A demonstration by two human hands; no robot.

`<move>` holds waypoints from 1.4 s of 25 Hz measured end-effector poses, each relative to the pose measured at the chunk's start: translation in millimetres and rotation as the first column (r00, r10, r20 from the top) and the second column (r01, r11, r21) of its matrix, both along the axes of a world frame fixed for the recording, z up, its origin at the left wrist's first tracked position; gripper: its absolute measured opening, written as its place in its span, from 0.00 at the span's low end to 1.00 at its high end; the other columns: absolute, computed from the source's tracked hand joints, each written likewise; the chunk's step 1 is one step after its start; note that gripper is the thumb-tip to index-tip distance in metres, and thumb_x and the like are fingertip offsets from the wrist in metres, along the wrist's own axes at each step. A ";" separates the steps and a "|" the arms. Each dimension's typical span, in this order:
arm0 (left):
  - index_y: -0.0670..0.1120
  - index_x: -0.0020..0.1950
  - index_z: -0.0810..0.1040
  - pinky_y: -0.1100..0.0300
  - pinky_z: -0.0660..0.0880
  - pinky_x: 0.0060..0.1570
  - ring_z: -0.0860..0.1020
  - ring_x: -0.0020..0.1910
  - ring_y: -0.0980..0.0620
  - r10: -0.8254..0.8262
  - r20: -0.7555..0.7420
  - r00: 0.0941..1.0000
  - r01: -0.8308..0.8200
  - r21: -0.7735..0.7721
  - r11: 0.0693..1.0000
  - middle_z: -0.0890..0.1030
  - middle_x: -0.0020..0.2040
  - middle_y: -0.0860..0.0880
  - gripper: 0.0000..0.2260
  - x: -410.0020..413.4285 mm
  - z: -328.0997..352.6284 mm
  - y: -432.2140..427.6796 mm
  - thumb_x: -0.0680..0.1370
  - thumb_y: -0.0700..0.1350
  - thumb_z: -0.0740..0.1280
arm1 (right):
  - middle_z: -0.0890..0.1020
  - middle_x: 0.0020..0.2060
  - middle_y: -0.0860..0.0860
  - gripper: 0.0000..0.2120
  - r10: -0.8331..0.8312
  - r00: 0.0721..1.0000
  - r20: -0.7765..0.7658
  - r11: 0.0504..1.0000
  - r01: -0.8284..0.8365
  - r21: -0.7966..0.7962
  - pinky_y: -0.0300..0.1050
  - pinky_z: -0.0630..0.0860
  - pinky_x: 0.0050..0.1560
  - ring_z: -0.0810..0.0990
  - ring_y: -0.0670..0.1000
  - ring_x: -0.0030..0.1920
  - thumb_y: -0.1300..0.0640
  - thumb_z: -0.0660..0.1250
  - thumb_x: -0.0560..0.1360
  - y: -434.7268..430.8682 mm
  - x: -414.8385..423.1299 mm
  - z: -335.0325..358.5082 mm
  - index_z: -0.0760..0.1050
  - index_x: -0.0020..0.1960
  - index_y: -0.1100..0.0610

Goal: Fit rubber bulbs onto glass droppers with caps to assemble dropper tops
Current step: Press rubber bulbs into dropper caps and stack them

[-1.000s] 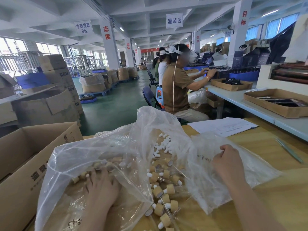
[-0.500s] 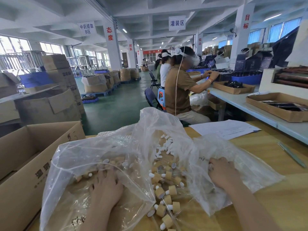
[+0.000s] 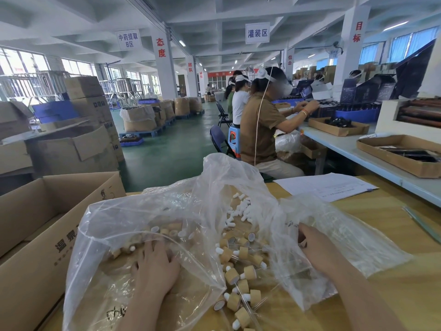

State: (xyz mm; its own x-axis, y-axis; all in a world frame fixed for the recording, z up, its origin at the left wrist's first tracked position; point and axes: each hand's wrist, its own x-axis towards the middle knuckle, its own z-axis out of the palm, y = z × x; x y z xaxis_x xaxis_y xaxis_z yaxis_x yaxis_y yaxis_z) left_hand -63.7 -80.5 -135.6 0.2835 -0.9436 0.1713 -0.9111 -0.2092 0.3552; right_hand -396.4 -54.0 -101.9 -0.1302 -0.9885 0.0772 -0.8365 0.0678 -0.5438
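while the left hand (image 3: 155, 267) rests spread, gripping nothing, capped droppers (image 3: 232, 276) lie just right of it.
light, brittle, slippery glass: pinch the wood-coloured cap (image 3: 244, 253); right hand (image 3: 318, 248) fingers hidden, grip cannot be told.

The caps (image 3: 232, 276) are pale tan, the rubber bulbs (image 3: 242, 206) white, the plastic bags (image 3: 143, 211) clear. The table (image 3: 405, 295) is honey-yellow wood grain, the cardboard box (image 3: 31, 266) brown with black characters, the floor (image 3: 171, 151) green, the pillar (image 3: 164, 75) white with red characters.
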 end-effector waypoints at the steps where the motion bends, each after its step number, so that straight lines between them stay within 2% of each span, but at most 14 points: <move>1: 0.49 0.70 0.63 0.46 0.60 0.66 0.61 0.70 0.44 -0.002 -0.007 1.000 0.002 0.001 1.000 0.59 0.74 0.48 0.22 0.1 0.9 -0.3 0.77 0.51 0.60 | 0.78 0.42 0.48 0.03 0.004 1.000 0.005 1.000 -0.004 -0.012 0.45 0.74 0.45 0.77 0.48 0.40 0.54 0.65 0.77 0.2 0.0 0.5 0.72 0.46 0.51; 3: 0.50 0.72 0.62 0.45 0.59 0.67 0.61 0.70 0.44 -0.014 -0.014 1.000 0.014 0.012 1.000 0.59 0.75 0.48 0.23 0.6 1.2 -0.5 0.77 0.51 0.59 | 0.77 0.40 0.49 0.07 -0.017 1.000 0.004 0.999 0.017 -0.048 0.43 0.72 0.41 0.74 0.46 0.37 0.55 0.65 0.77 -1.9 -0.6 -1.2 0.70 0.41 0.50; 5: 0.51 0.73 0.60 0.45 0.57 0.68 0.59 0.72 0.45 -0.032 -0.007 0.999 0.032 0.035 0.999 0.59 0.76 0.49 0.23 1.7 -0.5 -1.1 0.78 0.52 0.57 | 0.77 0.42 0.50 0.07 -0.062 0.998 -0.032 0.995 0.060 -0.074 0.44 0.73 0.44 0.75 0.47 0.40 0.55 0.63 0.78 -2.9 -2.0 -2.3 0.70 0.41 0.51; 7: 0.52 0.74 0.60 0.46 0.57 0.69 0.59 0.72 0.45 -0.029 -0.001 1.000 0.029 0.034 0.999 0.60 0.75 0.49 0.23 2.0 -0.7 -0.9 0.78 0.53 0.57 | 0.75 0.53 0.52 0.04 -0.121 0.985 -0.125 0.992 0.117 -0.041 0.47 0.74 0.52 0.75 0.52 0.51 0.55 0.60 0.79 -4.2 -4.6 -4.3 0.72 0.52 0.53; 9: 0.51 0.74 0.59 0.46 0.57 0.69 0.58 0.72 0.44 -0.018 -0.003 1.000 0.018 0.029 0.999 0.58 0.76 0.49 0.24 1.5 0.4 -0.9 0.78 0.52 0.57 | 0.69 0.63 0.53 0.12 -0.131 0.955 -0.267 0.986 0.153 0.064 0.49 0.69 0.59 0.70 0.55 0.62 0.55 0.55 0.80 -4.1 -6.1 -6.4 0.67 0.63 0.54; 11: 0.50 0.74 0.60 0.45 0.57 0.68 0.58 0.72 0.41 0.004 -0.006 1.000 -0.003 0.048 0.999 0.56 0.76 0.46 0.25 0.8 1.3 -0.4 0.77 0.52 0.58 | 0.65 0.67 0.54 0.15 -0.142 0.938 -0.315 0.978 0.182 0.100 0.51 0.67 0.61 0.66 0.58 0.65 0.55 0.52 0.81 -4.7 -5.7 -7.6 0.65 0.66 0.54; 15: 0.46 0.67 0.67 0.46 0.59 0.67 0.59 0.70 0.40 0.060 -0.056 0.997 -0.055 0.081 0.995 0.59 0.73 0.42 0.20 -0.1 5.7 0.9 0.76 0.50 0.60 | 0.66 0.67 0.56 0.15 -0.210 0.933 -0.292 0.960 0.254 0.121 0.53 0.66 0.63 0.65 0.60 0.67 0.53 0.51 0.81 -4.2 -6.2 -8.0 0.66 0.65 0.55; 18: 0.48 0.70 0.64 0.47 0.58 0.68 0.59 0.71 0.43 0.015 -0.008 1.000 -0.015 0.066 0.998 0.59 0.75 0.45 0.20 -0.7 3.6 1.4 0.78 0.51 0.57 | 0.71 0.60 0.53 0.13 -0.172 0.938 -0.300 0.961 0.228 0.160 0.50 0.68 0.59 0.70 0.57 0.62 0.50 0.53 0.80 -3.7 -8.7 -6.9 0.68 0.62 0.52; 21: 0.49 0.73 0.62 0.48 0.58 0.68 0.60 0.72 0.44 0.006 0.025 1.000 -0.007 0.051 0.999 0.60 0.75 0.47 0.22 -0.9 2.5 0.5 0.79 0.52 0.55 | 0.75 0.41 0.45 0.05 -0.206 0.956 -0.209 0.964 0.235 0.124 0.44 0.68 0.45 0.74 0.47 0.43 0.52 0.57 0.78 -4.3 -8.0 -4.8 0.71 0.48 0.50; 23: 0.47 0.69 0.66 0.48 0.59 0.67 0.61 0.70 0.41 0.035 0.023 0.999 -0.036 0.075 0.997 0.60 0.74 0.43 0.20 -2.0 4.9 1.1 0.79 0.53 0.56 | 0.75 0.36 0.45 0.04 -0.251 0.958 -0.142 0.959 0.266 0.097 0.42 0.68 0.38 0.74 0.45 0.37 0.57 0.60 0.76 -4.9 -8.2 -5.6 0.71 0.43 0.52; 26: 0.43 0.60 0.70 0.47 0.63 0.63 0.63 0.65 0.38 0.091 -0.063 0.994 -0.087 0.070 0.994 0.64 0.66 0.37 0.14 -2.9 8.2 2.3 0.77 0.48 0.58 | 0.77 0.34 0.49 0.02 -0.332 0.940 0.082 0.943 0.333 0.002 0.42 0.67 0.30 0.76 0.48 0.33 0.60 0.62 0.75 -3.5 -7.7 -2.4 0.71 0.44 0.55; 29: 0.41 0.61 0.66 0.47 0.64 0.60 0.65 0.62 0.37 0.118 -0.130 0.985 -0.116 0.026 0.993 0.66 0.63 0.36 0.15 -2.3 8.7 2.6 0.77 0.45 0.59 | 0.78 0.33 0.48 0.05 -0.364 0.864 0.348 0.886 0.436 -0.157 0.41 0.67 0.28 0.77 0.50 0.31 0.60 0.61 0.76 1.8 -7.0 7.4 0.72 0.49 0.51; 32: 0.42 0.58 0.68 0.48 0.67 0.56 0.68 0.60 0.39 0.109 -0.105 0.989 -0.111 -0.018 0.994 0.74 0.60 0.40 0.11 -0.4 9.5 3.1 0.77 0.45 0.59 | 0.80 0.32 0.46 0.09 -0.186 0.799 0.572 0.837 0.434 -0.334 0.37 0.71 0.29 0.77 0.44 0.30 0.60 0.62 0.75 8.6 -0.8 23.6 0.78 0.47 0.49; 35: 0.45 0.52 0.69 0.48 0.67 0.56 0.72 0.56 0.42 0.082 -0.141 0.987 -0.097 -0.103 0.990 0.78 0.55 0.44 0.06 -2.1 11.0 3.0 0.75 0.42 0.61 | 0.84 0.42 0.46 0.06 0.088 0.580 0.810 0.861 0.365 -0.355 0.40 0.75 0.40 0.82 0.42 0.42 0.54 0.67 0.75 11.3 20.5 38.8 0.74 0.52 0.49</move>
State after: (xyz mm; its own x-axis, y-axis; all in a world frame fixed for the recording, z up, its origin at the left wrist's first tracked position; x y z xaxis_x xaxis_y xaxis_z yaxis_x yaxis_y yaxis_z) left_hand -65.7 -77.5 -124.6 0.3936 -0.8910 0.2264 -0.8322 -0.2407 0.4995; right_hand -375.9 -42.7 -63.0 -0.4928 -0.8233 0.2816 -0.0650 -0.2878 -0.9555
